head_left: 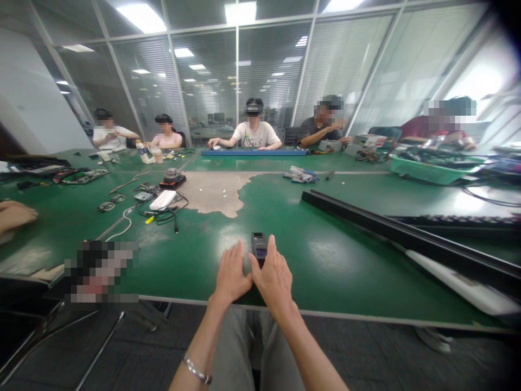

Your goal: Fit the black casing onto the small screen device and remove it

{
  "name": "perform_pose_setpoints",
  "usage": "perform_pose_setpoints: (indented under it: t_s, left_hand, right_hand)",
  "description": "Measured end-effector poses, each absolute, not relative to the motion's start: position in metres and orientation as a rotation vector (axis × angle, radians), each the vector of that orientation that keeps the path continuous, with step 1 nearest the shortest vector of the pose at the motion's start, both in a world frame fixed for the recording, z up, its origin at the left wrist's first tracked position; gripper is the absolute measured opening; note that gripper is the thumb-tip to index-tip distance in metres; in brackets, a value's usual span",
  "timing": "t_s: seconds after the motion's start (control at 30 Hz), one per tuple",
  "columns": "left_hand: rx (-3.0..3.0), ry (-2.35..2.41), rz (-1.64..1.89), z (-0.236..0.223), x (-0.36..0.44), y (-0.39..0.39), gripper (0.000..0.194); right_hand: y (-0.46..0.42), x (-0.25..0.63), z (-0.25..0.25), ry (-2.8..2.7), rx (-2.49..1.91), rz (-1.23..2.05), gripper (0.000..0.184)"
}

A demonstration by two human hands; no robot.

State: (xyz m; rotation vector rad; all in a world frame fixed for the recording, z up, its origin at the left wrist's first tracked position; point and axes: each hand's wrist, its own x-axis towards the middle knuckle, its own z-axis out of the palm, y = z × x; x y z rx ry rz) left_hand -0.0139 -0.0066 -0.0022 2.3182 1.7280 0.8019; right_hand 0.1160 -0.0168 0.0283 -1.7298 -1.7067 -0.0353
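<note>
A small dark grey device (259,245) with a little screen and buttons lies on the green table right ahead of me. My left hand (232,272) rests at the table's near edge to the left of it, fingers stretched out and nothing held. On the other side, my right hand (274,276) has its index finger extended along the device's right side and its thumb up near the lower end. Whether the right hand touches the device, I cannot tell. Both thumbs come close together below it. A silver bracelet (197,370) circles my left wrist.
Long black rails (378,222) lie to the right on the green table (211,233). Ahead left are a white box-shaped device (163,200), cables and glasses (112,202). Further off are gloves (301,174), a green basket (431,169) and several seated people. Another person's hand (16,214) is at far left.
</note>
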Motion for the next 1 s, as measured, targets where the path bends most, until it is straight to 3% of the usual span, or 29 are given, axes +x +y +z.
perform_pose_setpoints:
  t_s: [0.27,0.6,1.0]
  left_hand:
    - [2.37,1.766,0.545,0.01,-0.012,-0.008,0.065]
    - [2.427,1.849,0.532,0.009,-0.007,-0.01,0.065]
    - [2.423,1.861,0.527,0.009,-0.007,-0.008,0.062]
  right_hand:
    - [-0.016,0.114,0.023,-1.65,-1.723,-0.004,0.068]
    - [-0.009,0.144,0.057,-1.463,-1.538,0.049,0.072]
    - [-0.009,0.183,0.0,-1.498,-1.632,0.02,0.071]
